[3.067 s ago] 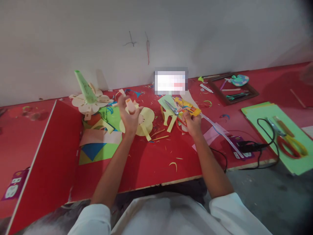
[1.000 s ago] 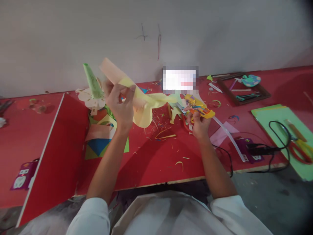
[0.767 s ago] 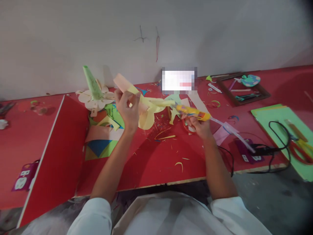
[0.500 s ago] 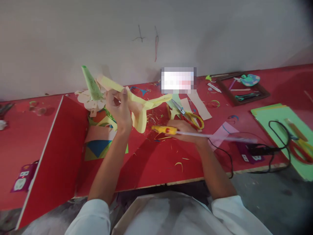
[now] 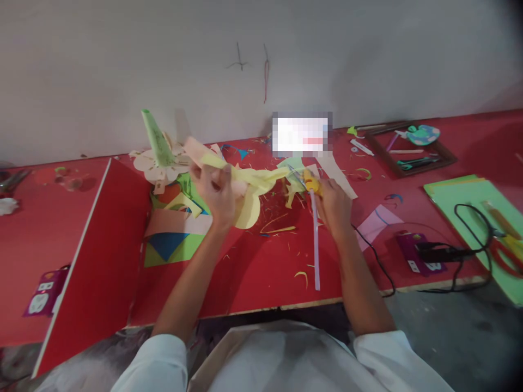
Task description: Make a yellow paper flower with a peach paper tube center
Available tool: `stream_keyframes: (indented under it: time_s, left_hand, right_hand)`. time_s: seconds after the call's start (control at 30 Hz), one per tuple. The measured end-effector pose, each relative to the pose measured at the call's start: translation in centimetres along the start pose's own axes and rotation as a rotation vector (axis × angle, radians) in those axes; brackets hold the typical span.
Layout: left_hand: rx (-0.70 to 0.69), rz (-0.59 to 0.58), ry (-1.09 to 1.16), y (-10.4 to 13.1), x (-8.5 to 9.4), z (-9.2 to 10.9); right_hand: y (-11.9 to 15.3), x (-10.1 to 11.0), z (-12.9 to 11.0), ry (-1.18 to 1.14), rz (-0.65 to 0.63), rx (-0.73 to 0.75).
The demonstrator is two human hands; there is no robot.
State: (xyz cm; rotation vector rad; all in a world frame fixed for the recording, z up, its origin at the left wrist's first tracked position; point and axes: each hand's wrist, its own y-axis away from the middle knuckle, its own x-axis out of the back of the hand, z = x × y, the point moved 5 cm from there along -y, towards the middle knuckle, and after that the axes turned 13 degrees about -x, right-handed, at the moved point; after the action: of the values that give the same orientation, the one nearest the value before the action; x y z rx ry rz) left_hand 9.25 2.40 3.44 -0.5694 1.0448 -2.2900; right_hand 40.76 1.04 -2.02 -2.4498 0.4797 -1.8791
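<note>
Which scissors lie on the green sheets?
The scissors at the picture's right edge, atop the green sheets. The other pair lies mid-table, partly hidden behind the yellow glue gun and right hand.

Looks like a craft workshop: red worktop (image 5: 269, 277) vs. plain wall (image 5: 122, 71), split by an upright red divider (image 5: 98, 261). Just R of divider: paper flower w/ green cone (image 5: 157, 144) & cut col. paper (image 5: 165, 247); farther R of it, glue gun (image 5: 311, 182), scissors (image 5: 509, 247) on green sheets (image 5: 466, 204). Purple elec. box (image 5: 43, 294) L of it, another purple box (image 5: 408, 247) well R.
</note>
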Motion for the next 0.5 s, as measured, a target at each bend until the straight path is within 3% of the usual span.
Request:
stream_keyframes:
  time_s: [0.1,0.23,0.4,0.5]
  left_hand:
    - [-0.040,-0.072,0.011,2.5,-1.9,0.6]
    - [-0.074,-0.144,-0.004,4.6,-3.2,0.6]
    - [-0.120,-0.116,-0.006,3.1,-3.1,-0.2]
    - [-0.179,-0.195,0.080,2.3,-4.0,-0.5]
  right_hand:
    - [-0.6,-0.1,1.4,-0.161,0.075,-0.103]
    - [-0.9,-0.2,1.5,-0.410,0.127,-0.081]
    - [-0.7,-0.2,1.3,-0.592,0.136,-0.100]
    - [-0.6,-0.6,1.1,-0.617,0.108,-0.079]
